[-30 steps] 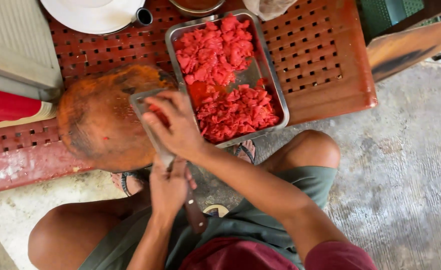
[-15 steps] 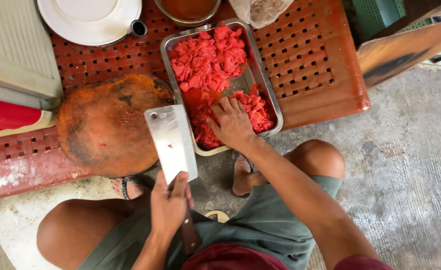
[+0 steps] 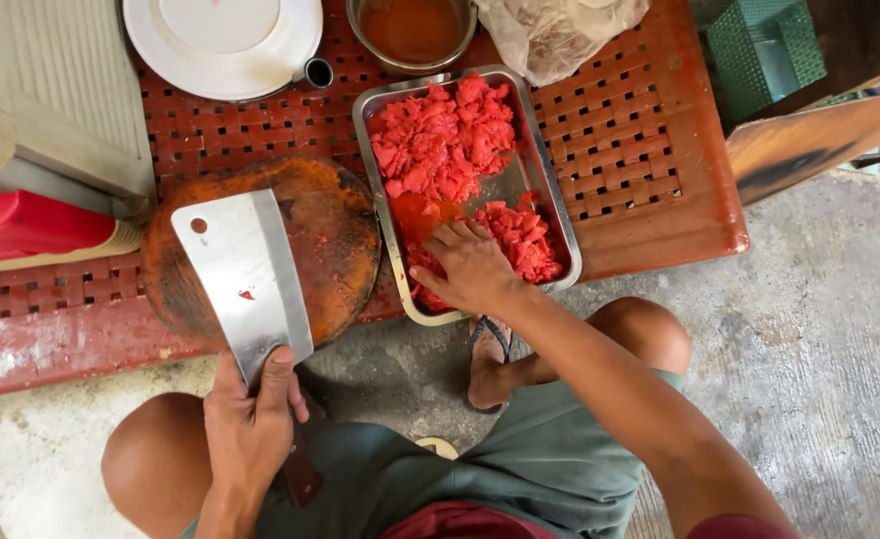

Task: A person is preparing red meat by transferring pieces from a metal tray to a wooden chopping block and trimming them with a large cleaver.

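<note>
Left to right: the left hand (image 3: 250,424) is wrapped tight around the handle of the cleaver (image 3: 245,279), which a second ago was down by the knees and is now lifted flat over the round chopping board (image 3: 335,250). The right hand (image 3: 470,268) has left the blade and moved into the metal tray (image 3: 550,215), fingers spread loosely over the chopped red meat (image 3: 445,145), not gripping any. Looks like the scraps got moved into the tray.
</note>
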